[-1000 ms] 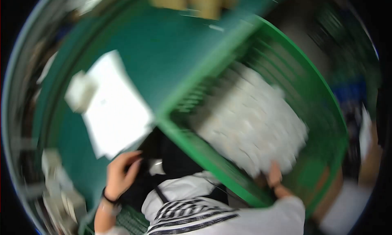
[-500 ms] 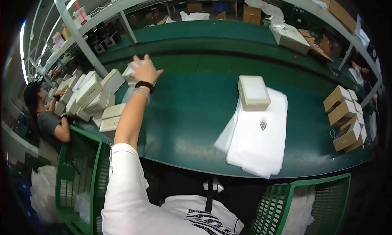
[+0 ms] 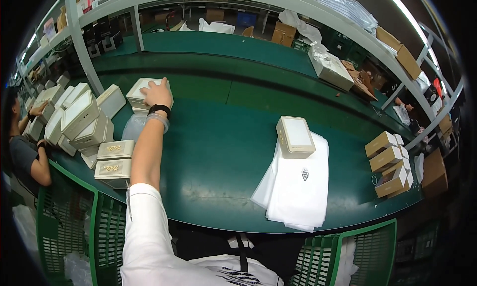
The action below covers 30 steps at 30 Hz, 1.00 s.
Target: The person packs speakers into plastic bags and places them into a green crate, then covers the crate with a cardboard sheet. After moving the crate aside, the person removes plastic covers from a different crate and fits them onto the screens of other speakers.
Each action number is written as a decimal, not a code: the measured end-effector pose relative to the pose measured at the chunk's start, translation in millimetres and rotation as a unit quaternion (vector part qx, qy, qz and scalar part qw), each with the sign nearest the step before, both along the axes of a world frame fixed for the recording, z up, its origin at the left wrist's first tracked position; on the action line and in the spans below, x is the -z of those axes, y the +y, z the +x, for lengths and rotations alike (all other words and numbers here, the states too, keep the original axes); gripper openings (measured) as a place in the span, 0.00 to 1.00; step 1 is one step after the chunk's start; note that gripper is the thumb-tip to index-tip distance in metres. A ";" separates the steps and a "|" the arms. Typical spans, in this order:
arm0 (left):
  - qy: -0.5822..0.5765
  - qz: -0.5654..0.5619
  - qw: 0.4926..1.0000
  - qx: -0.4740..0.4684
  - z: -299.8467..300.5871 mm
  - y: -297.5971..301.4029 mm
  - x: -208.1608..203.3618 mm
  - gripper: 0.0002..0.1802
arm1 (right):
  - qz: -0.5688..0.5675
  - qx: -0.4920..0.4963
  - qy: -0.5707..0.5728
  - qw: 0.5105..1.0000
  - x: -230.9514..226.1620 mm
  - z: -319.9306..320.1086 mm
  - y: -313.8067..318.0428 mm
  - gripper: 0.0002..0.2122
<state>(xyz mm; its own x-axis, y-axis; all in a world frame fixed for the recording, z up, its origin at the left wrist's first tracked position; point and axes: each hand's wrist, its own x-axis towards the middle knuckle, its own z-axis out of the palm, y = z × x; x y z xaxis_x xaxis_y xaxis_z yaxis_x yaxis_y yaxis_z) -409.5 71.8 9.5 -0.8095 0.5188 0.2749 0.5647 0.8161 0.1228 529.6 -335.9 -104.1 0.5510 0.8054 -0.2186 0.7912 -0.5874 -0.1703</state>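
Observation:
My left hand (image 3: 158, 95) reaches out to the far left of the table, its fingers bent over the top of a white box (image 3: 137, 88). Under that box part of another pale box shows, next to a crumpled clear plastic bag (image 3: 133, 128). On the right, a similar cream-and-white box (image 3: 298, 135) rests on the upper end of a pile of flat white bags (image 3: 297, 199), the top one bearing a small dark printed mark. Two cream boxes (image 3: 114, 167) with gold lettering sit near my left forearm. My right hand is out of view.
Heaped white boxes (image 3: 82, 117) fill the table's left end, where a co-worker's hand (image 3: 39, 108) touches some. Small brown-and-white boxes (image 3: 387, 161) stand at the right. Green crates (image 3: 96, 206) flank me along the front edge. A metal shelf frame (image 3: 82, 47) rises beyond.
My left hand was spread above the boxes at the far left; now its fingers are bent onto the white box. The whole view has swung, showing more of the right side.

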 end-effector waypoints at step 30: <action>-0.371 0.327 0.336 0.801 440.8 -146.4 -63.5 0.29 | 0.613 -0.089 0.538 0.572 -167.9 -336.0 218.7 0.29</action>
